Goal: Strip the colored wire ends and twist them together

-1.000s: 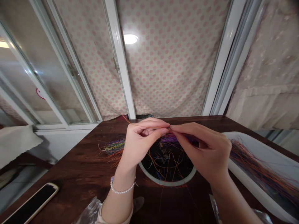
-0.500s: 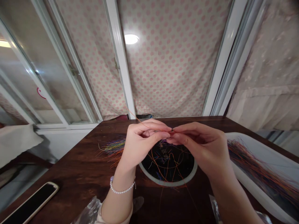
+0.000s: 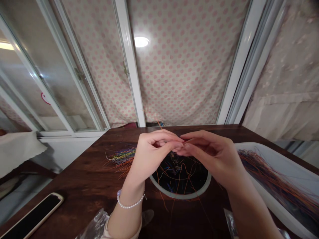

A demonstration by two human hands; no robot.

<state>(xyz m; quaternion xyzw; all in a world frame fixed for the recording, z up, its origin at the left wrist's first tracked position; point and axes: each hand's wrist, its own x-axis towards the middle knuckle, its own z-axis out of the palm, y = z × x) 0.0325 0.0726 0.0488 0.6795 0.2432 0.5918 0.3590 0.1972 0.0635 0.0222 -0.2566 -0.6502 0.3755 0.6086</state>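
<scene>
My left hand and my right hand meet fingertip to fingertip above a round black dish with a pale rim. Both are closed in a pinch. A thin orange wire rises from behind my left hand, so the left fingers appear to hold it. Whatever sits between the right fingertips is hidden. Loose orange and blue wire pieces lie in the dish. Left of my left hand, a bundle of multicoloured wires rests on the dark wooden table.
At the right, a white tray holds many orange and dark wires. A phone lies at the lower left. Clear plastic is near my left forearm. Behind the table hangs a dotted curtain.
My right hand has shifted slightly left and its fingers have closed in on the left fingertips. The orange wire above my left hand now points more steeply upward.
</scene>
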